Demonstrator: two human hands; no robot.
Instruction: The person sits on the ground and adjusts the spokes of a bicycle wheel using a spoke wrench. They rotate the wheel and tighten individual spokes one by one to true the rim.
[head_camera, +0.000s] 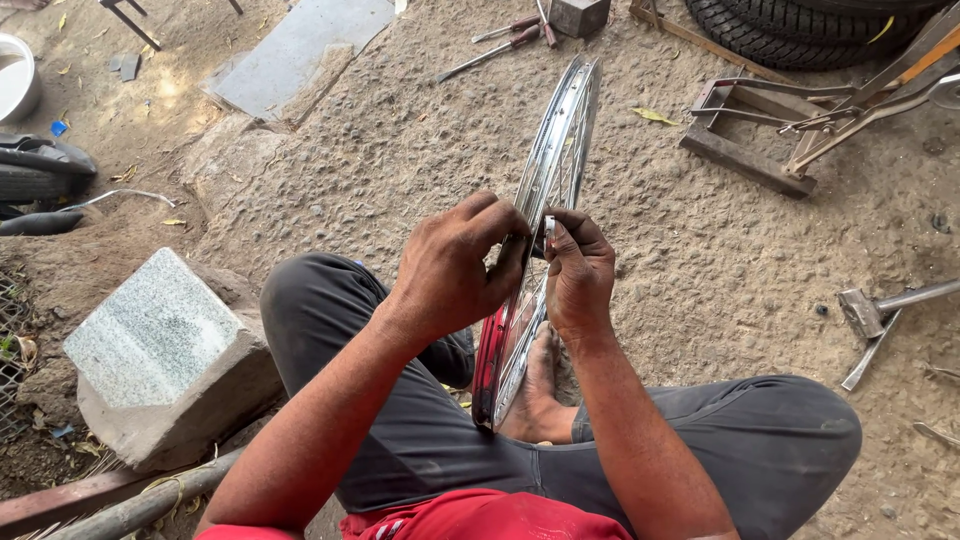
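Gripping an upright chrome wheel rim (560, 150), left hand (455, 265) and right hand (578, 275).

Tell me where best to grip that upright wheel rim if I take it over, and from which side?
Probably grip the wheel rim along its free upper arc, beyond the left hand and right hand, coming from above. It stands on edge between the knees, so fingers can wrap the narrow channel from both sides; the bottom is boxed in by legs.
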